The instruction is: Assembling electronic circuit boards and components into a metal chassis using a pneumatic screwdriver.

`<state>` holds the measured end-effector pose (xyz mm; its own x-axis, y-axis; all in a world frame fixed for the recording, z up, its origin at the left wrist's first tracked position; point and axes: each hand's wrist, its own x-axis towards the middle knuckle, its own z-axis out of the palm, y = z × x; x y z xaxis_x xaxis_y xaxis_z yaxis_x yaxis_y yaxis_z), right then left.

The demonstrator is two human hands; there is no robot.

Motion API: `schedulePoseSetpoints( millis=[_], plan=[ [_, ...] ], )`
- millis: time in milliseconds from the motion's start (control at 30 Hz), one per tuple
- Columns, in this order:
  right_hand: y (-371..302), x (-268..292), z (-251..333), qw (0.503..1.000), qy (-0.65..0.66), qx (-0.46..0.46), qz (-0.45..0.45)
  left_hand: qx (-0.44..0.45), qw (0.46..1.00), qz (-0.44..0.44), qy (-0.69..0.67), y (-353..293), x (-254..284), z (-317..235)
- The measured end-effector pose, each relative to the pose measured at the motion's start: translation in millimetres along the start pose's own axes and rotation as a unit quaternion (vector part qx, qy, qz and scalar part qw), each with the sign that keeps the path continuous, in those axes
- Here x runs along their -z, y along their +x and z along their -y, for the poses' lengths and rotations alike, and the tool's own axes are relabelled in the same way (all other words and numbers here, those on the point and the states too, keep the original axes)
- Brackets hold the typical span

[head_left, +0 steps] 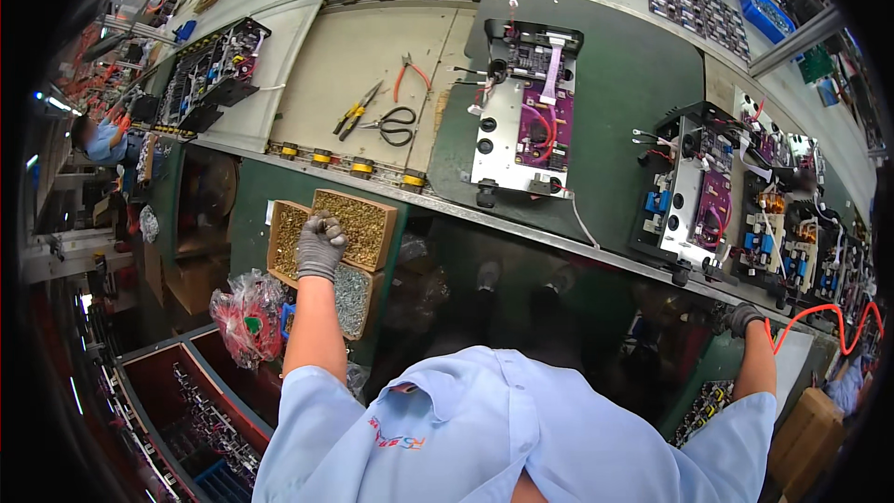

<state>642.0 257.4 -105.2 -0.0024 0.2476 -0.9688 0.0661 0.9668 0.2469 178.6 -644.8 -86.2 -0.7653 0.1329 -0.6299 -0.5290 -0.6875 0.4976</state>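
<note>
My left hand (321,247), in a grey glove, is over a cardboard box of brass-coloured screws (358,224), its fingers curled together. Whatever they pinch is too small to make out. Beside it, a compartment holds silvery small hardware (352,298). At the right, my gloved right hand (742,319) is closed by the bench edge, around something dark that I cannot make out. A red coiled hose (815,309) runs close to that wrist. On the green mat before me lies an open metal chassis (526,112) with a purple circuit board and loose wires.
Nippers (410,77), yellow-handled pliers (358,112) and black scissors (396,126) lie left of the chassis. More chassis units (694,191) crowd the right, another group (209,74) the far left. A plastic bag (247,317) rests beside the screw boxes. Another person (102,140) sits far left.
</note>
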Motion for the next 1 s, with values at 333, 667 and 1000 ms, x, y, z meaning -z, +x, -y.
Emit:
schedulePoseSetpoints(
  millis=[333, 667, 1000],
  plan=[
    [-91.6, -14.4, 44.5, 0.989, 0.014, -0.090, -0.120, -0.008, 0.997, -0.071, -0.002, 22.0, -6.2, 2.5],
    [-287.9, 72.4, 225.5, 0.882, 0.286, 0.063, -0.369, 0.084, 0.996, 0.024, 0.019, 28.4, 18.1, -3.9],
    [-392.6, 169.9, 349.1, 0.681, 0.624, 0.362, -0.127, 0.255, 0.945, 0.197, 0.061, -20.0, -46.5, 50.3]
  ],
)
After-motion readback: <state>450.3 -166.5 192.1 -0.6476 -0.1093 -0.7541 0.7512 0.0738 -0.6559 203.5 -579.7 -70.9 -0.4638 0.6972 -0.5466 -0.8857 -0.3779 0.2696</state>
